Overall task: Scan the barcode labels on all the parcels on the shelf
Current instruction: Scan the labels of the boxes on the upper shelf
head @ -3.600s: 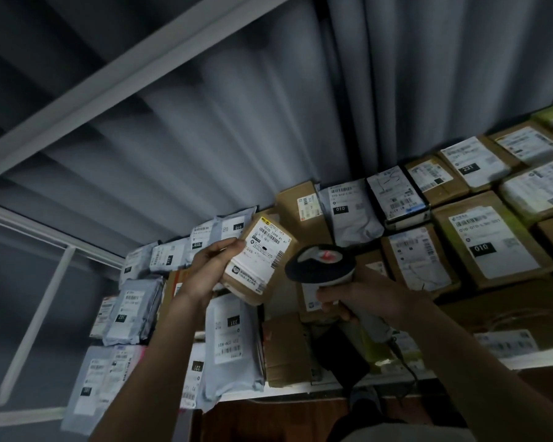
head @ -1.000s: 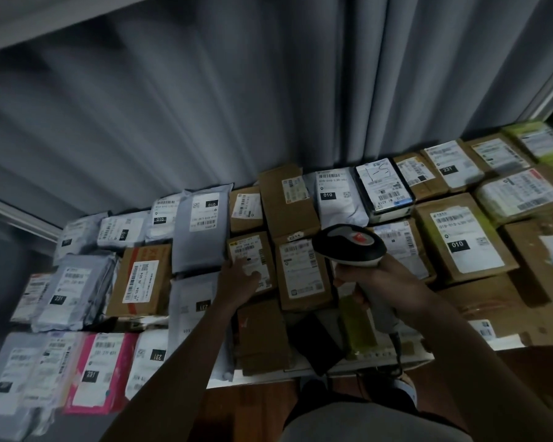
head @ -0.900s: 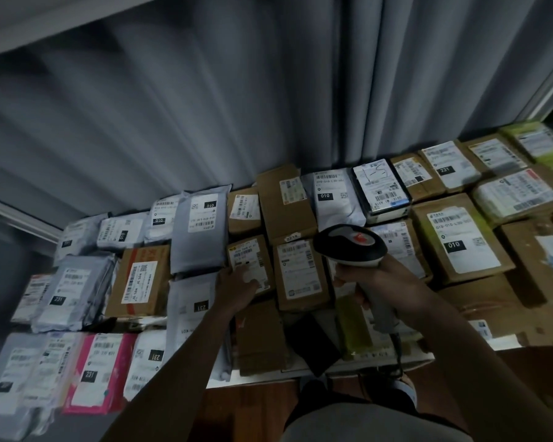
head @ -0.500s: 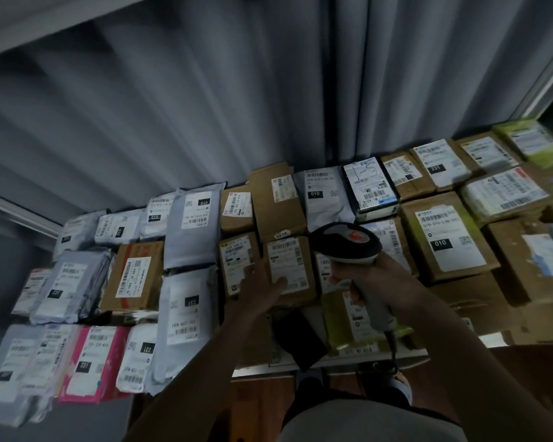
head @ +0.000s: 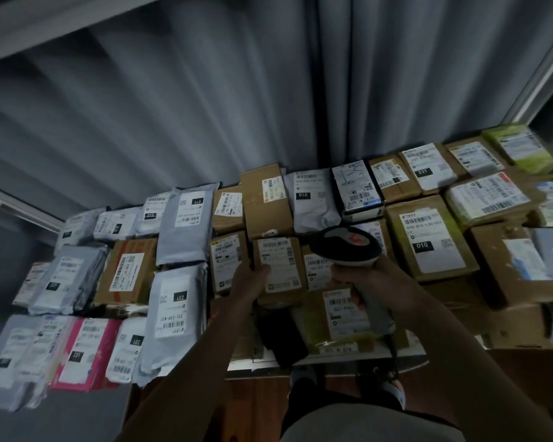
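- Grey pleated curtain (head: 205, 100) hangs behind a shelf (head: 339, 357) packed with parcels lying flat, labels facing up.
- At the middle of the shelf the left hand (head: 249, 282) grips the near left corner of a small brown box (head: 278, 269), thumb lying on its white barcode label (head: 276, 261).
- Just right of it the right hand (head: 364, 282) is wrapped round the handle of a barcode scanner (head: 345, 245); the dark scanner head with a red mark sits above the parcels right of the small brown box.
- Near the scanner handle lies a yellow-green parcel (head: 336, 317) with a white label.
- Left of the small brown box sits another narrow carton (head: 227, 263), and further left a grey mailer marked 231 (head: 176, 311) with a grey mailer marked 010 (head: 189, 224) beyond it.
- At the near left edge lies a pink mailer (head: 90, 349) among grey and white ones.
- Right of the scanner is a large brown box marked 010 (head: 428, 237); more cartons fill the far row, and a green parcel (head: 521, 148) sits at the far right.
- A dark object (head: 283, 336) lies at the shelf's near edge between the two forearms; what it is cannot be told.
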